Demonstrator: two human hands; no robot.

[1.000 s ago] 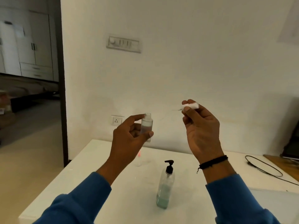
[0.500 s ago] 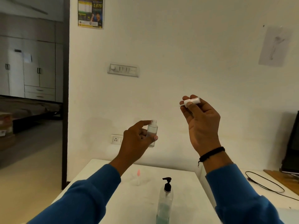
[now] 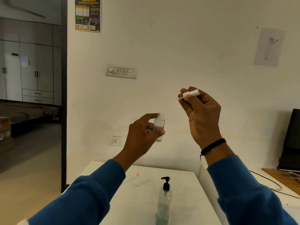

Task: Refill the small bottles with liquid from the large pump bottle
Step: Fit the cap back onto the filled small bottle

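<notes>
The left hand point(image 3: 142, 135) grips an uncapped small clear plastic bottle point(image 3: 158, 127) aloft; the right hand point(image 3: 201, 114) pinches its white spray cap point(image 3: 190, 93); a tilt could spill liquid onto the white table point(image 3: 186, 200)

Both raised: left hand point(image 3: 142, 135) pinching, right hand point(image 3: 201, 114) curled in a grip.

Wall poster point(image 3: 88, 14): "EARN" at top, "3,975" below; rest too small to read.

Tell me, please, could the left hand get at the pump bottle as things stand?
Probably not yet: the left hand already grips a small bottle, raised above the table. Nothing blocks the pump bottle itself.
</notes>
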